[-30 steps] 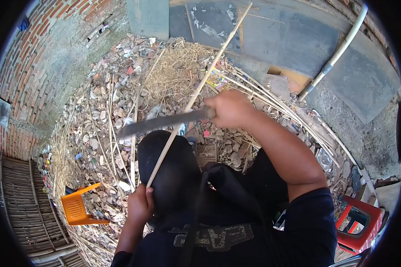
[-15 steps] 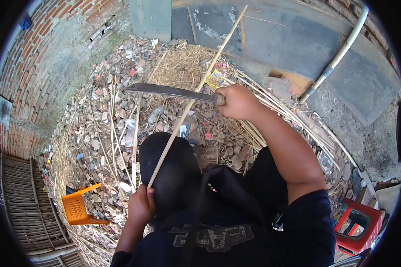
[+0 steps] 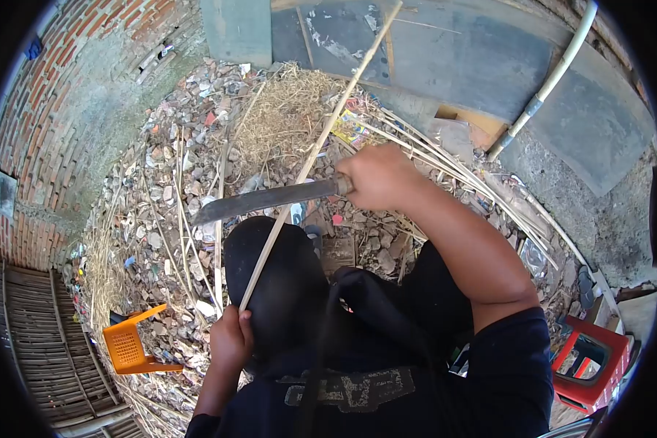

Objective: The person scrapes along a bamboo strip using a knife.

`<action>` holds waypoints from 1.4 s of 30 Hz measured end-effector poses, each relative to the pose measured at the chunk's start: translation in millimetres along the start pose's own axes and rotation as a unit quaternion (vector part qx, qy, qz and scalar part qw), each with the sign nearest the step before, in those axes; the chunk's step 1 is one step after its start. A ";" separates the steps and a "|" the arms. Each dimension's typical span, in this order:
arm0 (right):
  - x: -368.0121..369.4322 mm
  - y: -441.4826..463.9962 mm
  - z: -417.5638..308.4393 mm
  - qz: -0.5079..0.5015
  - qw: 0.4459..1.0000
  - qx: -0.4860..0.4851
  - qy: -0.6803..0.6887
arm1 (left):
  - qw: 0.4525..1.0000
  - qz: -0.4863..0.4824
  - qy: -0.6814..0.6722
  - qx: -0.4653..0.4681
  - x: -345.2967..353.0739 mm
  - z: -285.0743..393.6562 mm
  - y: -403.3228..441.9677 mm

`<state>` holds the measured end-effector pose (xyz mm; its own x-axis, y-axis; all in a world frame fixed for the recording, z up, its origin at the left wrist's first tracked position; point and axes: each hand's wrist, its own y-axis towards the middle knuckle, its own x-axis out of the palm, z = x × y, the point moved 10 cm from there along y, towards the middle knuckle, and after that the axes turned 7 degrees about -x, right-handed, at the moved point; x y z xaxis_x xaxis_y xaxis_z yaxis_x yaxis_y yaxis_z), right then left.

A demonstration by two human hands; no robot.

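Note:
My left hand [image 3: 231, 337] is closed around the lower end of a long pale bamboo strip [image 3: 320, 142]. The strip slants up and away across my left knee toward the back wall. In my right hand [image 3: 378, 177] is the short handle of a machete [image 3: 270, 201], with my fingers wrapped round it. Its dark blade points left and crosses the strip above my knee; whether the edge touches the strip I cannot tell. The lower end of the strip is partly hidden in my left fist.
Rubble and litter cover the ground, with a heap of dry shavings [image 3: 288, 109] ahead. More bamboo strips [image 3: 463, 175] lie to the right and several to the left. An orange plastic chair [image 3: 128, 349] is at the left, a red stool [image 3: 590, 361] at the right. Brick walls [image 3: 87, 95] stand around.
My right hand has brought the machete down along the strip, closer to my knee, and the blade now tilts lower at its tip. My left hand stays at the strip's lower end.

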<state>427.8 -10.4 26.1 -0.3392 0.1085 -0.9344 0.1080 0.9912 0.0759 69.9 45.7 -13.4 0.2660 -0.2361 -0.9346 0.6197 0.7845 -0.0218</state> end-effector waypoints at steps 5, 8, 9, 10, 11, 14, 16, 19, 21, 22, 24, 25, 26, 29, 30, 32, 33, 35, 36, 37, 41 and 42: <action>13.0 10.2 45.3 0.032 0.995 0.052 0.075 | 1.000 0.018 0.001 -0.018 -0.7 4.5 1.0; -5.2 1.2 6.9 0.015 0.998 0.032 0.053 | 1.000 0.017 0.001 -0.001 -1.4 0.3 -5.4; -2.5 1.4 -3.9 0.012 1.000 0.006 -0.001 | 1.000 0.007 0.003 -0.002 0.3 -0.1 -3.5; 4.5 4.6 9.9 0.028 0.999 0.023 0.028 | 1.000 -0.003 0.006 -0.004 1.4 -0.5 -1.1; 16.9 12.3 32.9 0.043 0.997 0.038 0.057 | 1.000 -0.012 0.007 -0.009 2.4 -1.9 -2.5; -0.2 12.1 69.8 0.066 0.990 0.095 0.083 | 1.000 0.003 0.000 -0.004 -3.1 6.9 -1.0; -1.2 4.6 67.7 0.085 0.993 0.070 0.036 | 1.000 -0.001 0.015 -0.003 -4.4 1.2 -0.1; 3.1 2.7 45.4 0.060 0.996 0.047 0.053 | 1.000 -0.013 0.010 0.001 -0.2 -3.3 -1.9; -6.2 1.4 12.7 0.031 1.000 0.000 0.004 | 1.000 -0.014 -0.007 0.011 1.2 0.6 0.5; -3.4 3.6 25.8 0.033 0.998 0.025 0.048 | 1.000 -0.016 -0.008 0.009 2.0 0.8 3.8; 13.2 10.6 65.4 0.030 0.987 0.071 0.141 | 1.000 -0.022 -0.010 -0.002 2.6 -0.7 2.4; 11.6 10.5 88.5 0.037 0.981 0.131 0.141 | 1.000 -0.020 -0.007 -0.006 1.6 -1.3 2.0; 9.1 8.5 97.5 0.049 0.982 0.136 0.123 | 1.000 -0.017 -0.005 -0.008 -0.6 -1.5 1.2; -4.4 1.9 91.0 0.105 0.982 0.108 0.112 | 1.000 -0.015 -0.001 -0.006 -2.2 -4.8 0.8; -3.0 0.7 77.1 0.091 0.987 0.074 0.109 | 1.000 -0.018 -0.001 -0.003 -0.6 -5.5 -0.6; -2.2 -0.3 45.8 0.067 0.992 0.010 0.102 | 1.000 -0.025 -0.011 0.001 2.3 -5.0 -0.3; 0.0 -0.4 31.0 0.028 0.999 -0.005 0.041 | 0.999 -0.027 -0.016 0.004 3.3 -4.4 2.2; 2.7 4.3 56.4 0.027 0.995 0.037 0.085 | 0.999 -0.030 -0.026 -0.001 5.5 -5.3 7.3; 9.2 6.3 70.9 0.024 0.992 0.057 0.109 | 0.999 -0.033 -0.031 -0.007 5.5 -6.9 3.6; 9.6 8.5 91.1 0.042 0.986 0.105 0.126 | 0.998 -0.043 -0.033 -0.025 4.1 -6.9 3.1; 3.8 2.9 97.6 0.093 0.982 0.110 0.120 | 0.999 -0.031 -0.019 -0.010 -2.8 -3.5 1.5; 2.4 2.3 85.1 0.088 0.985 0.079 0.123 | 0.999 -0.032 -0.021 -0.008 -2.1 -4.6 0.2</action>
<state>506.7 -14.3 -5.6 -0.5162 0.3119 -0.7977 0.3238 0.9333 0.1555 66.1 49.1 -13.0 0.2567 -0.3094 -0.9156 0.6247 0.7760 -0.0870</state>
